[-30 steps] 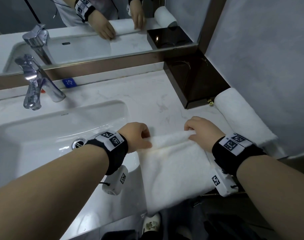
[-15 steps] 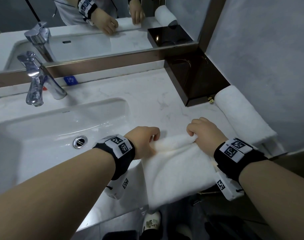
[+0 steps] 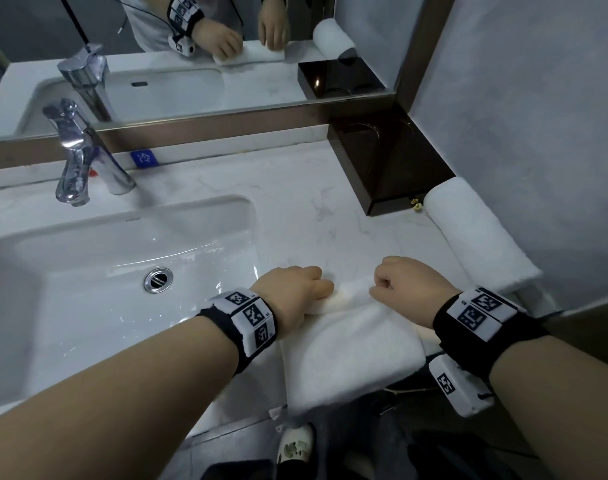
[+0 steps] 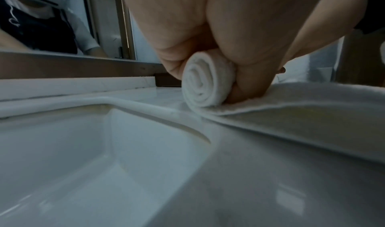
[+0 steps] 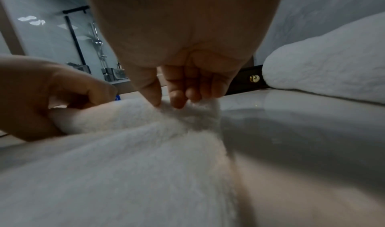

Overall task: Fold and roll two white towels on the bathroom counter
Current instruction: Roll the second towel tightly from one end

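Observation:
A folded white towel lies on the marble counter at its front edge, its far end wound into a tight roll. My left hand grips the roll's left end, fingers and thumb curled round it. My right hand holds the right end, its fingertips curled down onto the roll. The unrolled part stretches toward me. A second white towel, rolled up, lies along the right wall.
The white sink basin with its drain sits just left of the towel. A chrome faucet stands behind it. A dark brown box fills the back right corner under the mirror.
Both hands have rolled the towel's far end toward me, so the roll is thicker and nearer the front edge. The flat part has shortened.

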`<action>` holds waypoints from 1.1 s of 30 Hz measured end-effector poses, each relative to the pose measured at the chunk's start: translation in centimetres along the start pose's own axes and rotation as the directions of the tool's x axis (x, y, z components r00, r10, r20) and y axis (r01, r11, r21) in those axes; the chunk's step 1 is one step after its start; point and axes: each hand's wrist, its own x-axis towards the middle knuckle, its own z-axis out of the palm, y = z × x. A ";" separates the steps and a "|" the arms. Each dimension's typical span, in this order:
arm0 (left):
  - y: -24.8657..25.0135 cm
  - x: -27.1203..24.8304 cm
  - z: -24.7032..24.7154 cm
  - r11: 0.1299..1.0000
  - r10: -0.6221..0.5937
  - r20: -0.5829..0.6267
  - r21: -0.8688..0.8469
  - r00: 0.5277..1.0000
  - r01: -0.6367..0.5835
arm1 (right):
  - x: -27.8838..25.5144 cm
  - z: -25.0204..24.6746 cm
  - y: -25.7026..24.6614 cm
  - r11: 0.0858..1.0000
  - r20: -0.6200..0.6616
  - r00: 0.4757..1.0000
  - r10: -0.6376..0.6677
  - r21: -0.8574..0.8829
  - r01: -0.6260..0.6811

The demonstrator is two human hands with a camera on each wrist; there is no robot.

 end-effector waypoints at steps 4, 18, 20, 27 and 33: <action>-0.1 -0.7 -0.2 0.996 0.012 -0.025 0.091 1.000 -0.009 | 0.1 -0.3 -0.1 1.000 0.023 1.000 0.006 0.025 -0.007; -0.3 -5.8 1.6 0.404 -0.590 0.074 -0.835 0.804 0.374 | 1.5 -0.5 -1.1 0.994 0.141 0.990 -0.008 -0.108 0.024; 0.1 -6.0 1.6 0.308 -0.633 0.110 -0.872 0.766 0.380 | 1.6 -0.3 -1.0 0.994 0.147 0.989 -0.010 -0.108 0.026; 1.2 -5.8 1.2 0.297 -0.732 0.095 -0.847 0.675 0.441 | 1.4 0.0 -0.7 0.995 0.122 0.992 -0.039 -0.087 0.050; 2.3 -4.5 1.1 0.280 -0.797 0.097 -0.815 0.596 0.507 | 1.0 0.6 -0.4 0.991 0.102 0.993 -0.058 -0.115 0.070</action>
